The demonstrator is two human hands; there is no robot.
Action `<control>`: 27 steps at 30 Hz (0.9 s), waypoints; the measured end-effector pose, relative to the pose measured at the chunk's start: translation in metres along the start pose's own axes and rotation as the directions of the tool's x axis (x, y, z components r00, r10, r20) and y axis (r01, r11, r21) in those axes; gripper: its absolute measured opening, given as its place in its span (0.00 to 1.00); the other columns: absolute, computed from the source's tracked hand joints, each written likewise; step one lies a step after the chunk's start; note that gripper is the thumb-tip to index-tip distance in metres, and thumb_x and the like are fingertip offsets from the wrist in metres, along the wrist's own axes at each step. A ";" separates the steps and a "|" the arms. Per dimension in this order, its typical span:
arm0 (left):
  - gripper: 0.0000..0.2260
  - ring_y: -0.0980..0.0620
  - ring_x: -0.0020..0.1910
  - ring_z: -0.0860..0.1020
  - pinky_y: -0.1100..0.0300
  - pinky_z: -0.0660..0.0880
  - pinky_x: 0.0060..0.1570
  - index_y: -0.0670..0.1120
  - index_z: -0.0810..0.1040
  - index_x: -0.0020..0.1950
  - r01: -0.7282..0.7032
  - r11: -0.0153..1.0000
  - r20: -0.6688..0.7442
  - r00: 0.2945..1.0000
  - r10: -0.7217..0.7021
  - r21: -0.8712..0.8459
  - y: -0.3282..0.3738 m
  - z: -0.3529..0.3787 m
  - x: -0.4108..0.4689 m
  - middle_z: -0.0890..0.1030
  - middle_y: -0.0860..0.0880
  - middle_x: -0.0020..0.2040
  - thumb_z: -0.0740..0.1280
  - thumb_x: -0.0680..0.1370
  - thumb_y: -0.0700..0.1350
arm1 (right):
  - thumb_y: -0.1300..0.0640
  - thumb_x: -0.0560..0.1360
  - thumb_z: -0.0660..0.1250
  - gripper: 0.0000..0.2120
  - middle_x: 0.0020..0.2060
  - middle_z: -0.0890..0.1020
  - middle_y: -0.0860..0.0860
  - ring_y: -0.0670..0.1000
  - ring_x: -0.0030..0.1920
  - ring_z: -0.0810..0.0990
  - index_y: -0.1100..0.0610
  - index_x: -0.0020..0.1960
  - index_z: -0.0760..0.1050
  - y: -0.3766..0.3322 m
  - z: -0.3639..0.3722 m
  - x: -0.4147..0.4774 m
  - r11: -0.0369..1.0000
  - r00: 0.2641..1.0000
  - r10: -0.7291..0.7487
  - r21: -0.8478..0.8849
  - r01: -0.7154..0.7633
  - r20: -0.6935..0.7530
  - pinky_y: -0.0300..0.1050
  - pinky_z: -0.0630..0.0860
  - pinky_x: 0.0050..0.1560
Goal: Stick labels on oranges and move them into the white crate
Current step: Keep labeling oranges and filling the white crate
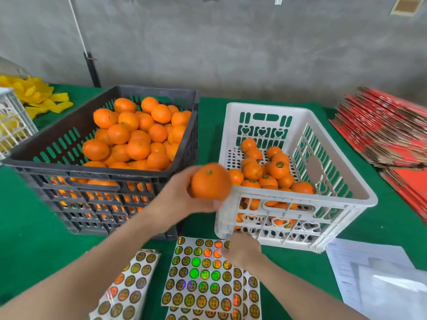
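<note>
The left hand (182,190) grips one orange (211,181) with fingers and thumb curled round it, holding it in the air in the gap between the two crates, just over the near left corner of the white crate (300,199). Its green stem end faces up and no label shows on the visible side. The right hand (242,250) is down on the far right corner of the label sheet (198,273), fingers bent toward the round shiny labels; it is blurred, so I cannot tell whether it pinches one. The sheet lies flat on the green table cover (34,227), near the front of the white crate, with a curled second sheet (129,285) just to its left. The white crate holds a low heap of labelled oranges (278,168), dark round stickers showing on several. To the left, the black crate (104,174) is piled high with plain oranges (129,135). Flat red cartons (388,135) are stacked at the far right, white papers (369,273) lie at the near right, and yellow foam sleeves (34,93) sit at the far left.
</note>
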State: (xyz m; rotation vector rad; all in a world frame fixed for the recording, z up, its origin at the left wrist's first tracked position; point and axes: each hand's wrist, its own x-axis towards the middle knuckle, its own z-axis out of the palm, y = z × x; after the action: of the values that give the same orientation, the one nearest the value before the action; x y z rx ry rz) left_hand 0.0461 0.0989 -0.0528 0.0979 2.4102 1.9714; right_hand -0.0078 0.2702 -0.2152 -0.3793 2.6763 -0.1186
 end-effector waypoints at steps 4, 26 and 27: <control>0.26 0.50 0.47 0.82 0.61 0.79 0.48 0.48 0.74 0.61 0.275 0.962 0.028 0.961 -0.274 -0.002 -0.055 0.028 -0.019 0.81 0.46 0.52 0.79 0.65 0.44 | 0.53 0.75 0.63 0.07 0.49 0.77 0.51 0.52 0.54 0.74 0.55 0.51 0.73 -0.002 0.005 -0.012 0.977 0.980 -0.014 0.206 0.055 -0.198 0.41 0.72 0.51; 0.28 0.42 0.53 0.80 0.47 0.71 0.64 0.38 0.82 0.53 0.272 0.961 0.427 0.865 -0.266 0.047 -0.072 0.026 -0.002 0.82 0.38 0.54 0.70 0.65 0.59 | 0.66 0.73 0.69 0.07 0.36 0.83 0.56 0.46 0.37 0.79 0.56 0.45 0.83 0.015 -0.027 -0.080 0.435 0.925 0.014 0.836 0.336 -0.379 0.37 0.77 0.43; 0.28 0.42 0.53 0.80 0.47 0.72 0.64 0.38 0.82 0.53 0.270 0.962 0.428 0.866 -0.260 0.039 -0.073 0.026 -0.001 0.82 0.38 0.53 0.70 0.65 0.59 | 0.66 0.73 0.69 0.08 0.36 0.83 0.55 0.47 0.37 0.79 0.54 0.43 0.83 0.014 -0.027 -0.080 0.436 0.923 0.010 0.832 0.343 -0.385 0.37 0.77 0.43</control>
State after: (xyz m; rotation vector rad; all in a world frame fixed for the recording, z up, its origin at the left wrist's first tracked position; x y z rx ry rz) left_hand 0.0468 0.1096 -0.1298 0.1711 1.9980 1.6465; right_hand 0.0472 0.3071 -0.1605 -0.2698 2.3957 -1.7429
